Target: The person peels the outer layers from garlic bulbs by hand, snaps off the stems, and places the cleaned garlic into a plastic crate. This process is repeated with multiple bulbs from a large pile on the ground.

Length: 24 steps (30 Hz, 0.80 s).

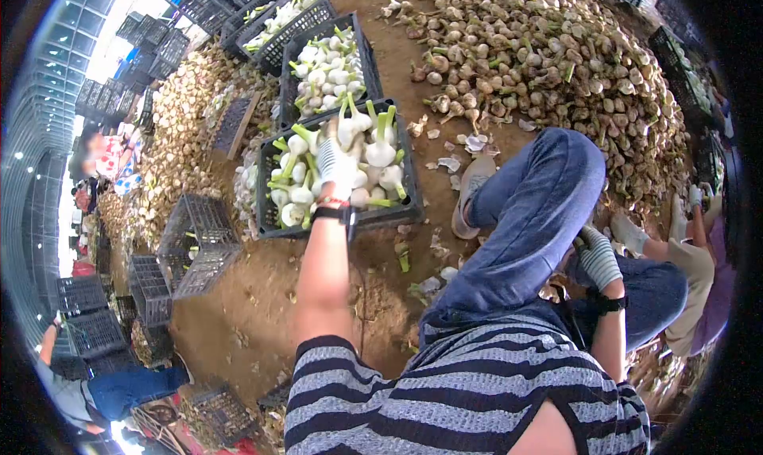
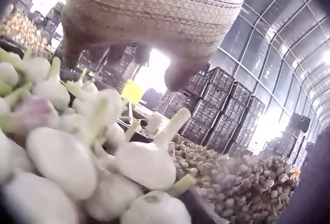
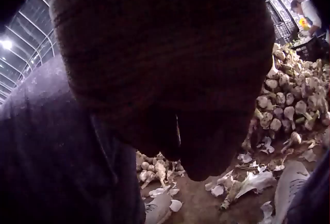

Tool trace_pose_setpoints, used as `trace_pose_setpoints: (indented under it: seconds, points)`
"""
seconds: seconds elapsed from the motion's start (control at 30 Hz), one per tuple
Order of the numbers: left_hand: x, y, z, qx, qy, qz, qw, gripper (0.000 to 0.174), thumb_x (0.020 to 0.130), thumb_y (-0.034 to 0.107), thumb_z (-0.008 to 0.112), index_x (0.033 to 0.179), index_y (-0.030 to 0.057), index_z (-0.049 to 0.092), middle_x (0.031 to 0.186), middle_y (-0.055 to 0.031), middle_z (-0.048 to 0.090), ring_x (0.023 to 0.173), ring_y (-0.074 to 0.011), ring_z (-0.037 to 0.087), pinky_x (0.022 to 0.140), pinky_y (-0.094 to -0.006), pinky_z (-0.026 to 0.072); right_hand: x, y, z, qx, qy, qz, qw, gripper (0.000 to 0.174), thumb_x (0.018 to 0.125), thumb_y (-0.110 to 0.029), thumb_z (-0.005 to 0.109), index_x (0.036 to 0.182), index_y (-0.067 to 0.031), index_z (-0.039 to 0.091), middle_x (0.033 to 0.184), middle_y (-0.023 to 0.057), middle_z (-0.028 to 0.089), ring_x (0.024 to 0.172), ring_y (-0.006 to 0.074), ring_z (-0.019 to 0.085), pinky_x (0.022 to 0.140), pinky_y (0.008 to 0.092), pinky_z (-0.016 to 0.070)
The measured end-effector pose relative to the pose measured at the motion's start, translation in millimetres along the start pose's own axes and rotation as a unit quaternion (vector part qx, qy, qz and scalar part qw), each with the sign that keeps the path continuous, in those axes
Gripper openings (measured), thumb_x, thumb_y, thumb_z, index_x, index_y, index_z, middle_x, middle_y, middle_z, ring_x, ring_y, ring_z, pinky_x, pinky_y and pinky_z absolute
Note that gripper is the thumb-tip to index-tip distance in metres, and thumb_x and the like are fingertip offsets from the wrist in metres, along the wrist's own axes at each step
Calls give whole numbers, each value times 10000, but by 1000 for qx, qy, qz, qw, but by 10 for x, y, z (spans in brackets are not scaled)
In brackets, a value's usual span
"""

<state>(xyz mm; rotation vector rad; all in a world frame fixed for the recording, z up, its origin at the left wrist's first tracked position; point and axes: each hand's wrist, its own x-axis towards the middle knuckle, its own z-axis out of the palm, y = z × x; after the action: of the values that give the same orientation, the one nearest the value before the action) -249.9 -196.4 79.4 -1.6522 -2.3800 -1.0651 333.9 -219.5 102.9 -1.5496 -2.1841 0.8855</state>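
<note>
My left hand (image 1: 338,165), in a striped glove, reaches over a black crate (image 1: 409,209) of cleaned garlic bulbs with trimmed green stems. In the left wrist view the gloved hand (image 2: 154,18) hovers above the white garlic bulbs (image 2: 147,164), its fingers pointing down and spread apart, nothing seen between them. My right hand (image 1: 598,260), also in a striped glove, is low beside my bent leg in jeans. The right wrist view shows this hand (image 3: 170,79) dark and from behind; what its fingers hold, if anything, I cannot tell.
A second crate of garlic (image 1: 330,69) stands just beyond. A large heap of uncleaned garlic (image 1: 548,58) lies at the right, with peeled skins (image 1: 474,143) on the dirt floor. Tipped black crates (image 1: 199,244) lie at left. Another person's legs (image 1: 691,284) are at far right.
</note>
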Motion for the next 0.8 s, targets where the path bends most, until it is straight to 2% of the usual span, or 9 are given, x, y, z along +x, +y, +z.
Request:
trace_pose_setpoints:
  seconds: [0.1,0.17,0.3,0.33,0.4,0.43,0.5,0.73,0.8]
  points:
    - [194,394,86,49,-219,-217,950,719,824,350,677,1445,148,377,1466,-258,352,1311,-417,405,1103,-407,343,-62,-113,-75,0,7,40,999,220,863,-11,558,1066,14,638,974,235,664,915,363,647,819,387,500]
    - [133,336,91,24,-168,-230,958,678,840,330,664,1435,151,391,1436,-243,399,1268,-405,452,1065,-405,383,-112,-142,-116,10,15,55,998,218,870,-20,558,1071,14,637,979,235,664,918,364,647,823,388,500]
    - [28,-865,346,-187,-111,-261,941,512,906,250,609,1337,13,469,1328,-153,523,1151,-301,538,979,-371,441,-108,-212,-123,-7,7,65,998,221,886,-51,563,1086,12,633,991,240,659,938,379,639,842,392,499]
    - [23,-1012,360,-182,-112,-262,941,512,906,250,609,1337,13,469,1328,-153,523,1151,-301,538,979,-371,441,-81,-165,-86,-25,-8,64,998,226,889,-69,568,1090,10,632,998,242,656,951,394,628,854,401,496]
    - [-124,-1378,490,20,-16,57,998,483,874,157,651,1304,4,495,1301,-158,543,1124,-285,558,941,-354,470,-41,-142,-13,-20,-27,46,998,227,886,-75,571,1087,11,632,998,245,654,953,400,624,856,405,494]
    - [-35,72,-135,-225,0,-251,941,553,828,22,652,1341,15,445,1302,-201,552,1158,-299,564,976,-350,456,2,-135,3,-20,-36,26,999,228,884,-80,574,1084,12,632,997,248,652,955,406,619,859,410,492]
    - [68,-335,84,-11,-13,-16,1000,612,777,124,712,1338,49,480,1293,-203,543,1148,-361,554,939,-418,473,51,-156,22,-22,-50,23,998,234,883,-99,579,1083,10,634,997,251,650,951,407,619,853,414,492]
    - [498,-528,402,58,-220,-111,967,661,720,152,736,1333,111,494,1202,-220,587,1111,-372,564,948,-421,464,29,-276,-78,54,30,50,997,450,803,88,508,1236,-16,576,1128,224,634,1090,350,599,965,373,456]
    - [478,-491,375,-15,-162,-114,980,650,717,126,749,1311,48,497,1182,-186,600,1073,-317,589,931,-384,483,46,-448,-219,80,75,84,990,446,840,97,490,1265,-16,560,1136,181,645,1095,268,603,980,331,439]
